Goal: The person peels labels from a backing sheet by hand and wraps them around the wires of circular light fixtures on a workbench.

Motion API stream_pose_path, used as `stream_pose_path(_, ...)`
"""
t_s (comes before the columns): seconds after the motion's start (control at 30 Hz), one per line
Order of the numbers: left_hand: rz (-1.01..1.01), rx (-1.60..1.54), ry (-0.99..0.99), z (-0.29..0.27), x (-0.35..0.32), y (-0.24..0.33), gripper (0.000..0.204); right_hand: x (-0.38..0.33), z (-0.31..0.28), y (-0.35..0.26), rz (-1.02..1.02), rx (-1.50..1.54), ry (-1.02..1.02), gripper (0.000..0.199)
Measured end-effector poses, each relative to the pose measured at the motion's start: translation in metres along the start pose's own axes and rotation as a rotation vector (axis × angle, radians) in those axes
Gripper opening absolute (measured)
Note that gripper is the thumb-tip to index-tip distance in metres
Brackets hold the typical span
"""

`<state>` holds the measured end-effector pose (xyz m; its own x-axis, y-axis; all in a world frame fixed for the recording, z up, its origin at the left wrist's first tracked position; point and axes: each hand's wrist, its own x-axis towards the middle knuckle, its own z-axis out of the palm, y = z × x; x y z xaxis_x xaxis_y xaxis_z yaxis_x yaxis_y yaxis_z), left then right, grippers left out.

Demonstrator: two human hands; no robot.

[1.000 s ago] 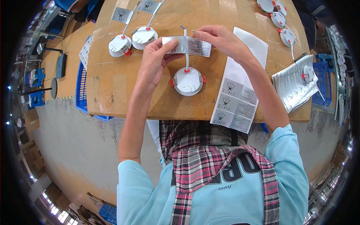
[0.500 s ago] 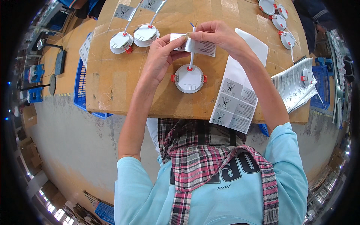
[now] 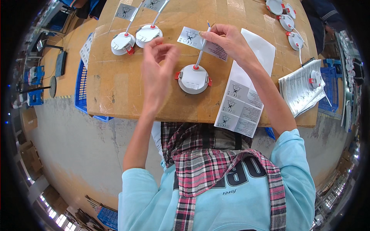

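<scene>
A round white downlight [image 3: 193, 79] with red clips lies on the table in front of me. Its white cable [image 3: 199, 59] rises from a red grommet and ends in bare wires. Around the cable sits a printed label [image 3: 189, 37], spread like a flag to both sides. Thumb and fingers of my right hand [image 3: 227, 41] pinch the label where it meets the cable. My left hand [image 3: 158, 71], slightly blurred, is off the label with its fingers loosely curled and apart, holding nothing. It hovers left of the downlight, partly in front of another downlight [image 3: 147, 35].
Another labelled downlight [image 3: 122, 43] lies at the far left. A label sheet [image 3: 241, 102] overhangs the front edge beneath my right forearm. Stacked papers [image 3: 298, 90] carry a small downlight [image 3: 315, 79]; several more lie at the back right. A blue crate [image 3: 81, 88] stands at left.
My left hand has let go of the label and moved left and down. My right hand keeps its pinch; the label and cable tip have shifted slightly right.
</scene>
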<state>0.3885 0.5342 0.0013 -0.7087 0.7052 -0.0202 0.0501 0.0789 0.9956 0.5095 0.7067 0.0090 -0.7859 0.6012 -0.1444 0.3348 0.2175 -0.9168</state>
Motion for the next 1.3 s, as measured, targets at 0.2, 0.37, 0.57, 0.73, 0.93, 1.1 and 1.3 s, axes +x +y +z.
stream_pose_path(0.2, 0.478, 0.701, -0.216, 0.015, -0.04, -0.012, 0.049, -0.006, 0.008, -0.006, -0.066, 0.013, 0.078, 0.039)
stream_pose_path(0.37, 0.414, 0.597, -0.286, 0.011, -0.042, -0.007, 0.046, -0.005, -0.005, 0.008, -0.009, 0.107, 0.05, 0.04)
stream_pose_path(0.57, 0.361, 0.546, -0.296, 0.012, -0.043, -0.009, 0.046, -0.008, -0.007, 0.0, -0.052, 0.046, -0.088, 0.037)
stream_pose_path(0.73, 0.375, 0.538, -0.309, 0.013, -0.043, -0.009, 0.046, -0.008, -0.011, 0.001, -0.005, 0.054, -0.196, 0.035)
stream_pose_path(0.93, 0.412, 0.532, -0.338, 0.01, -0.045, -0.01, 0.045, -0.002, -0.014, 0.003, -0.006, -0.029, -0.178, 0.028)
stream_pose_path(1.1, 0.397, 0.524, -0.344, 0.008, -0.045, -0.012, 0.048, -0.001, -0.011, 0.007, -0.03, 0.008, -0.176, 0.027)
stream_pose_path(1.3, 0.069, 0.028, -0.28, 0.0, -0.03, -0.009, 0.037, -0.005, -0.013, 0.0, -0.04, 0.025, -0.095, 0.032)
